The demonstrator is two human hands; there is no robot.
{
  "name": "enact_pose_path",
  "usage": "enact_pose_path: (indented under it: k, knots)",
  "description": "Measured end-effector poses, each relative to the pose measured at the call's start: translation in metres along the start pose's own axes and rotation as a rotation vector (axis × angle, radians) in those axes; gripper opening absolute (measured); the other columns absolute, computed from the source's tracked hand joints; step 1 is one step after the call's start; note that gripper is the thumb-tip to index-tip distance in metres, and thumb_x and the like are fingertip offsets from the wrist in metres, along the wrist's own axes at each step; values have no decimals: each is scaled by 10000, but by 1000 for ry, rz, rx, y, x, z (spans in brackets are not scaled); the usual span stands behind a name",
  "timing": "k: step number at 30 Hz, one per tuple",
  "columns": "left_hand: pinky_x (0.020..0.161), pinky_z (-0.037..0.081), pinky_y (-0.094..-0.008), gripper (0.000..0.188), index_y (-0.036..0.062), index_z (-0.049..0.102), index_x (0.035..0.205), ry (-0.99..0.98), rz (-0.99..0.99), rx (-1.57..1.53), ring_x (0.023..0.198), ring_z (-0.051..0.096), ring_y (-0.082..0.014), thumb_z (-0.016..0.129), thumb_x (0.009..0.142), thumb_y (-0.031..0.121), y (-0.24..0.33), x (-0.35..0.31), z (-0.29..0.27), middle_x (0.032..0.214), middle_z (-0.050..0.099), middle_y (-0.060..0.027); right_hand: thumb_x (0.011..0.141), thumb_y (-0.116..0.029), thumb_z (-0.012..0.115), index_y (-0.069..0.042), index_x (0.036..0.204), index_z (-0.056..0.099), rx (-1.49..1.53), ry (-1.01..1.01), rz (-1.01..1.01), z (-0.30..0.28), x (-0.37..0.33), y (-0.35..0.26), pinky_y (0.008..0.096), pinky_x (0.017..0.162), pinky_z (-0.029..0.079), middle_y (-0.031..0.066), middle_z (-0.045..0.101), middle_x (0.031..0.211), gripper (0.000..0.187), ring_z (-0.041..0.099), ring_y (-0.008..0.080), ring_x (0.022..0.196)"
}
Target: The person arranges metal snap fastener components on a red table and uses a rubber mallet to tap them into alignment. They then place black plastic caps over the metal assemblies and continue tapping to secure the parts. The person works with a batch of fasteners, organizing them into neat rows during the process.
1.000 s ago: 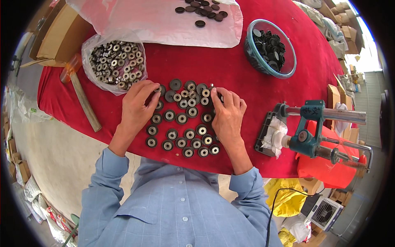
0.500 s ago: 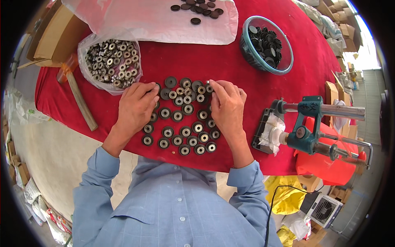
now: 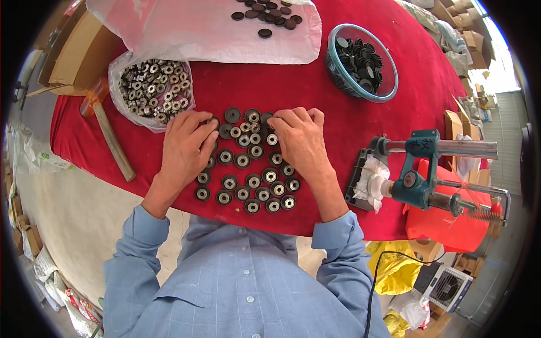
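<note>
With the left hand (image 3: 186, 147) and right hand (image 3: 301, 141) lying flat, each grip loose and clasping nothing, on the round black-and-silver parts (image 3: 248, 180) between them, nudge gently so the rows on the red surface (image 3: 360, 124) stay even.

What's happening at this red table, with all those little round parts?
A person in a blue shirt has both hands on a cluster of small round black discs with metal centres, laid out in rough rows on the red cloth. The left hand and right hand rest their fingertips on the far rows. A plastic bag of small metal rings lies beyond the left hand, a glass bowl of black discs stands farther right, and a teal hand press stands at the right edge.
</note>
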State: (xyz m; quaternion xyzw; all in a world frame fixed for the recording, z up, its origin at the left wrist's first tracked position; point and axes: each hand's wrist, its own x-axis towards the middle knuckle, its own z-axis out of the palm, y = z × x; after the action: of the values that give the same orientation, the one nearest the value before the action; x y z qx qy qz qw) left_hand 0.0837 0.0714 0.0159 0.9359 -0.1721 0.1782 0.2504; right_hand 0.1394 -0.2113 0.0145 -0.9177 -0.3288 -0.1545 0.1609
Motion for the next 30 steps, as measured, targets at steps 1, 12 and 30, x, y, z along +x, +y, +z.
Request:
enact_pose_path:
  k: [1,12,30]
  knots:
    - [971,533,-462,280,29,788,1191,36,-13,-29,1126,682,-324,786,913,60,8,6,0,1214,733,-104,836,-41,778,-125,1069,784,20,-7,6,-1,0,1,470,1022,417,-17,730,1098,249,661,205,1071]
    - [927,528,-444,304,36,792,1167,-61,124,-157,1068,668,-302,711,879,-15,21,45,46,1168,714,-94,868,-121,824,-126,1016,768,141,116,83,19,9,-1,478,1006,426,8,708,1028,158,664,238,1008]
    - [901,565,-448,219,44,791,1129,-39,121,-300,1016,683,-304,760,914,64,-1,52,61,1110,743,-81,841,-41,724,-41,1160,775,-45,43,48,7,-8,-21,480,1033,423,29,683,1169,323,641,224,1146]
